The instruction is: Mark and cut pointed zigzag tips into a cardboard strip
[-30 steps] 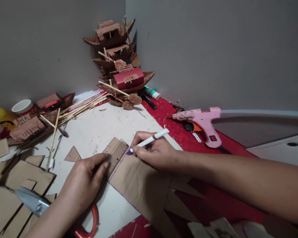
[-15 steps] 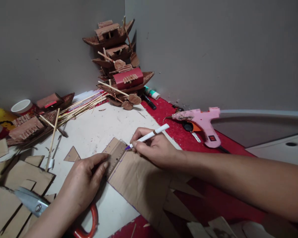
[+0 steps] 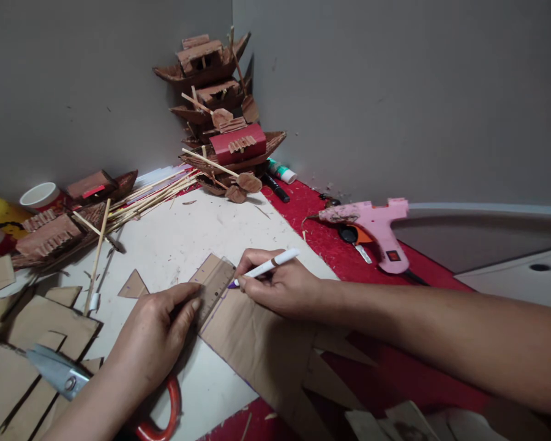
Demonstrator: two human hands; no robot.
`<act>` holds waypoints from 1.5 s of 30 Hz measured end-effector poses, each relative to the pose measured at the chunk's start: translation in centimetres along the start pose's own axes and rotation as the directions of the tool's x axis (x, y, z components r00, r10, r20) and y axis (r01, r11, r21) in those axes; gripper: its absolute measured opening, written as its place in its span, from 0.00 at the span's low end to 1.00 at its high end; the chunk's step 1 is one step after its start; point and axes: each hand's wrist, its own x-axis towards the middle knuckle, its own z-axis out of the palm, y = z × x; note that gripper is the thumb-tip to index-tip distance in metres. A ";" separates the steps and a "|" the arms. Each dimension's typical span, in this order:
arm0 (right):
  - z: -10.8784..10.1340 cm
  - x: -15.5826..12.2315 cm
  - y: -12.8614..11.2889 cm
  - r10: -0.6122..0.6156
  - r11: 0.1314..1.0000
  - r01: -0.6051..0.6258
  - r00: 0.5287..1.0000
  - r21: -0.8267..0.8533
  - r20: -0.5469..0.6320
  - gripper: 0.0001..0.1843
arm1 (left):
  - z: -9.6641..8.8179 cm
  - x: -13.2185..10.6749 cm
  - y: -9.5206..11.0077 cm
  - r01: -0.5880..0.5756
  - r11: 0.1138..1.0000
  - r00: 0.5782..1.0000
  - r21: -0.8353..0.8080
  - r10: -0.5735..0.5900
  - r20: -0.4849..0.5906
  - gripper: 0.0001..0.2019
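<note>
My left hand (image 3: 165,331) grips the end of a clear ruler (image 3: 217,288), thumb and fingers closed on it, holding it flat across a piece of brown cardboard (image 3: 252,337). Purple lines run along the cardboard's edges. In my right hand (image 3: 280,282) is a white felt-tip pen (image 3: 275,262), pinched near its purple tip, which rests at the ruler's right-hand edge. Under my left forearm lie scissors (image 3: 67,380) with an orange-red handle, partly hidden. A small cardboard triangle (image 3: 134,285) lies just beyond my left hand.
Model boats (image 3: 239,147) are stacked in the back corner, with thin wooden sticks (image 3: 160,195) beside them. A pink glue gun (image 3: 381,223) lies on the red cloth (image 3: 321,245) at right. Cardboard pieces (image 3: 50,324) pile up at left, near paper cups (image 3: 41,195).
My right hand has slid the pen a little toward me along the ruler's edge, and the pen leans lower. My left hand and the ruler stay put.
</note>
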 end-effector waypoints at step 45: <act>0.0 0.1 0.1 -0.055 0.997 0.055 0.998 -0.051 0.000 0.03 | 0.0 0.0 -0.1 -0.009 1.000 1.000 -0.002 0.009 0.004 0.14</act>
